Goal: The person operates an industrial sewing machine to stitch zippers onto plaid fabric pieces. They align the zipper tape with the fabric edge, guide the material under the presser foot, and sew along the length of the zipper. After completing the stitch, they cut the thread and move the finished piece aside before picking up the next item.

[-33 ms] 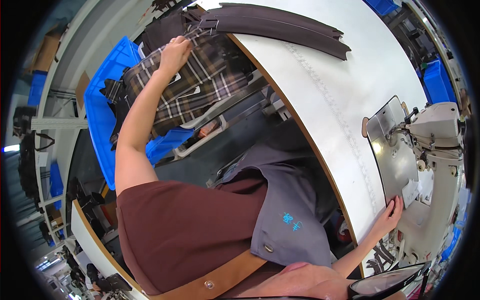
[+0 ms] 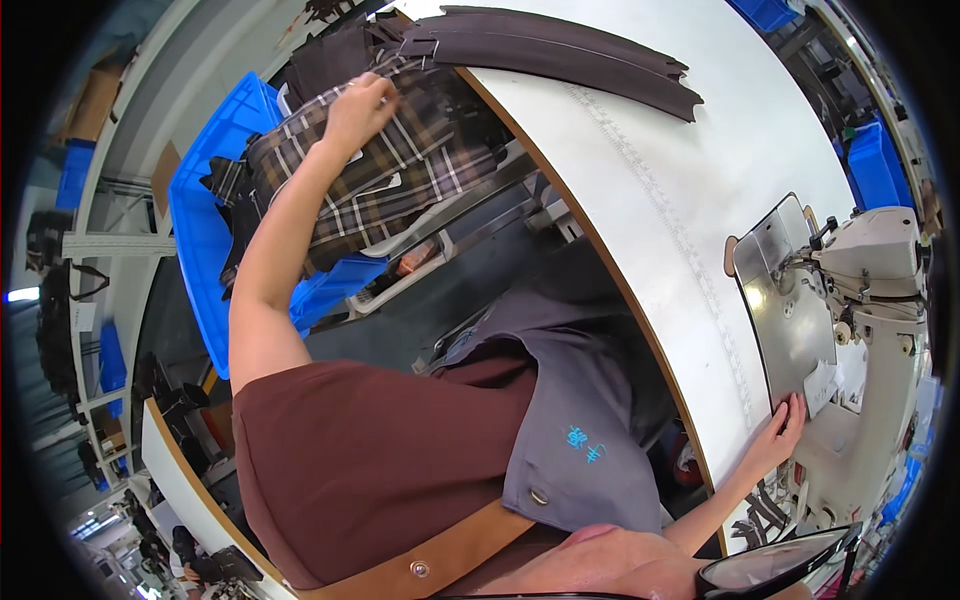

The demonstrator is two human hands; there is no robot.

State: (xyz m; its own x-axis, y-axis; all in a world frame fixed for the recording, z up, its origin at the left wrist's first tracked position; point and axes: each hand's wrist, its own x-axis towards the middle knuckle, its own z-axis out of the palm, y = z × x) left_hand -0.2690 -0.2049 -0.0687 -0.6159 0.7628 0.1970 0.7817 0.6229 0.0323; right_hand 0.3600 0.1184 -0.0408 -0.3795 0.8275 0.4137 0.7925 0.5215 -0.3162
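Observation:
My left hand (image 2: 360, 115) is curled over dark plaid fabric pieces (image 2: 420, 180) piled in and over a blue bin (image 2: 195, 240); what its bent fingers hold is hidden. Dark brown strips (image 2: 560, 55) lie beyond it on the white tabletop (image 2: 650, 160). At the lower right, my right hand (image 2: 780, 430) lies with loosely spread fingers on the near end of the sewing machine's metal plate (image 2: 785, 300), beside a small white slip (image 2: 820, 385).
The white machine head (image 2: 865, 250) stands at the right, with another blue bin (image 2: 875, 160) behind it. Shelving with bins (image 2: 110, 360) runs along the left. A person (image 2: 185, 555) is in the distance at lower left, near another white table (image 2: 175, 470).
My left hand has shifted slightly to the right over the plaid pile, its fingers a little more bent. The right hand looks unchanged.

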